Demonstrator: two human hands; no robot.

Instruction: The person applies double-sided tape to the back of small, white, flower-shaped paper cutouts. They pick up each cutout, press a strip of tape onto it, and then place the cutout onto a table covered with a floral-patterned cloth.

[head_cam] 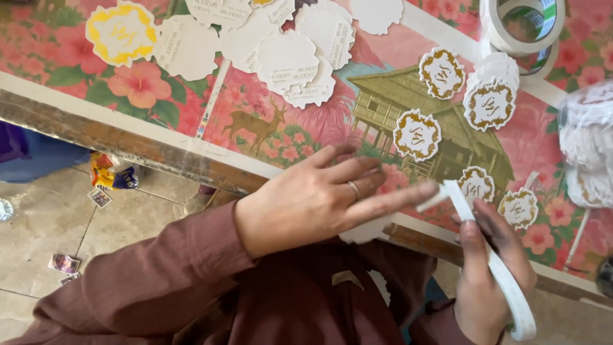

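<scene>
Head view, down onto a floral table (pixel 268 121). Far left on it, one yellow-edged label (pixel 121 32); beside that, a heap of white labels (pixel 287 48), face down. Lower, at the table's near edge, left hand (pixel 313 198): fingers stretched flat, fingertips pinching the loose end of white tape (pixel 440 193). Right of it, right hand (pixel 488 268) clenched round the tape roll (pixel 511 287). Beyond, gold-edged labels (pixel 418 134) scattered face up on the table. Likely trouble: tape end folding onto itself or sticking to fingers, pulled at this slack angle.
</scene>
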